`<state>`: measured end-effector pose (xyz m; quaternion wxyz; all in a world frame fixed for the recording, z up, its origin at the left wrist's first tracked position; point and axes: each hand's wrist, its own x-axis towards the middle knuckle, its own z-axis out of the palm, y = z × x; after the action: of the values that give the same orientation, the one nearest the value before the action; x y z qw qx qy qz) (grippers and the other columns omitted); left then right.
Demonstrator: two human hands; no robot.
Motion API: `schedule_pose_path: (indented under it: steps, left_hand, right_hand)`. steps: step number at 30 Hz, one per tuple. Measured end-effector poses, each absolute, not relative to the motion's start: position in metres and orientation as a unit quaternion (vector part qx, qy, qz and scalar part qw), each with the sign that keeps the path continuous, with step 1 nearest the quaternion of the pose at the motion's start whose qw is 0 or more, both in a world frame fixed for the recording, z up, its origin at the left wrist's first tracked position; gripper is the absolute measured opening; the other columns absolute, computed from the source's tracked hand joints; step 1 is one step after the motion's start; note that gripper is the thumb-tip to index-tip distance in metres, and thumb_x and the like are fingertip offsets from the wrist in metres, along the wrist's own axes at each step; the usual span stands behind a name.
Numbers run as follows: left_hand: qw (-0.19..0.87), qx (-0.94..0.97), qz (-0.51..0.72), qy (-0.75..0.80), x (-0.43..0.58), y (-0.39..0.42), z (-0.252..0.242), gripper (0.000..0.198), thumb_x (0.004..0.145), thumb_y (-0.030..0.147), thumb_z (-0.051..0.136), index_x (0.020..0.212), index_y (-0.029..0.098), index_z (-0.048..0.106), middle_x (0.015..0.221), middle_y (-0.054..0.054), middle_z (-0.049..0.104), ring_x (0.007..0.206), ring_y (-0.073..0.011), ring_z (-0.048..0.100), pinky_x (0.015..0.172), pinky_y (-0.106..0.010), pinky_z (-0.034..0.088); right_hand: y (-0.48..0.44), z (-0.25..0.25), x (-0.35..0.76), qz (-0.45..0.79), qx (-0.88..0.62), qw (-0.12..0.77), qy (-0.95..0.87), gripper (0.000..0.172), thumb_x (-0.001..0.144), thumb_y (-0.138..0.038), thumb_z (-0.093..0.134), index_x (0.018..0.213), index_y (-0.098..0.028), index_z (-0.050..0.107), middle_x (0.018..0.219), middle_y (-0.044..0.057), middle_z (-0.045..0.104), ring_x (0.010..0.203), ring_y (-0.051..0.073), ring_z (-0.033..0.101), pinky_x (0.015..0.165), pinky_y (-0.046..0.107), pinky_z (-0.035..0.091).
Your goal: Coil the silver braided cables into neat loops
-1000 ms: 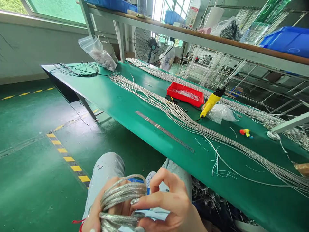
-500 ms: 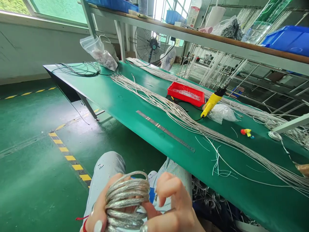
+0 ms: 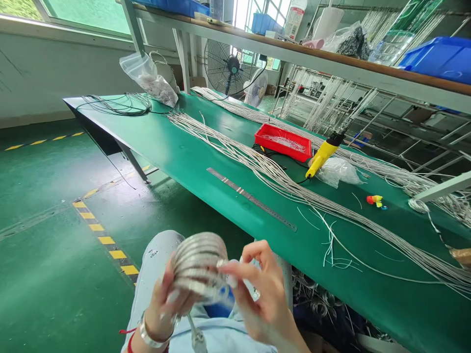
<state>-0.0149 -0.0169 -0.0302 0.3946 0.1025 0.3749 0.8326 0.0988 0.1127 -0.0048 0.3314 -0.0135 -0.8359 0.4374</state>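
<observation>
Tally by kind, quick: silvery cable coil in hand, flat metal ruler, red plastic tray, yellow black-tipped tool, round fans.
Silvery cable coil: 1
Flat metal ruler: 1
Red plastic tray: 1
Yellow black-tipped tool: 1
Round fans, one dark, one white: 2
Total: 6

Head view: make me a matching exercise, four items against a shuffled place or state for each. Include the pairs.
Things
1. coil of silvery cable
2. flat steel ruler
3. red rectangular tray
4. yellow tool with a black end

Place or state
A. contains short, thin white strands
B. tilted, black end up, by a crumpled clear plastic bag
C. held in the left hand, above the lap
D. lying on the green tabletop between its near edge and a long bundle of pale cables

Pairs: 1-C, 2-D, 3-A, 4-B
</observation>
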Motion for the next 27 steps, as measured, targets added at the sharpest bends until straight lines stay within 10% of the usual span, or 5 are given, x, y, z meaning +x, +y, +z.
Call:
schedule_pose_path:
  steps: [8,12,15,19,27]
  left_hand:
    - [0.413,0.151,0.765,0.47,-0.035,-0.003,-0.023,0.054,0.081,0.058,0.068,0.048,0.018,0.053,0.031,0.007,0.039,0.037,-0.0018,0.037,0.057,-0.01,0.047]
    - [0.529,0.205,0.641,0.517,-0.033,-0.019,-0.02,0.047,0.067,0.058,0.08,0.063,0.015,0.06,0.037,0.006,0.047,0.028,-0.002,0.034,0.029,-0.012,0.022]
    - [0.602,0.225,0.573,0.509,-0.028,-0.03,-0.013,0.055,0.044,0.055,0.091,0.059,0.016,0.057,0.04,0.006,0.046,0.029,-0.003,0.035,0.028,-0.014,0.023]
    - [0.605,0.241,0.59,0.478,-0.027,-0.032,-0.011,0.044,0.055,0.049,0.087,0.065,0.016,0.06,0.041,0.007,0.046,0.028,-0.0019,0.032,0.029,-0.015,0.023]
    - [0.525,0.276,0.636,0.493,-0.03,-0.006,-0.028,0.043,0.075,0.059,0.065,0.077,0.017,0.059,0.035,0.006,0.048,0.031,-0.0064,0.034,0.042,-0.021,0.027]
  right_hand:
    - [0.112,-0.008,0.114,0.324,-0.063,0.409,-0.851,0.034,0.083,-0.003,0.048,0.106,-0.025,0.061,0.1,0.004,0.05,0.102,0.022,0.052,0.089,0.038,0.046]
    - [0.114,0.011,0.12,0.268,-0.015,0.319,-0.909,0.07,0.074,-0.01,0.056,0.139,-0.026,0.037,0.15,0.005,0.036,0.143,0.033,0.023,0.118,0.051,0.023]
    - [0.118,0.014,0.113,0.34,0.018,0.194,-0.92,0.09,0.067,-0.011,0.06,0.148,-0.028,0.024,0.149,0.003,0.044,0.14,0.028,0.036,0.12,0.044,0.027]
    - [0.119,0.007,0.104,0.481,-0.047,0.111,-0.868,0.078,0.07,-0.013,0.063,0.14,-0.038,0.038,0.136,-0.004,0.057,0.109,0.018,0.062,0.094,0.025,0.05]
    - [0.111,-0.013,0.097,0.609,-0.154,0.127,-0.768,0.036,0.092,-0.015,0.044,0.125,-0.028,0.048,0.121,0.0,0.062,0.109,0.016,0.06,0.092,0.025,0.05]
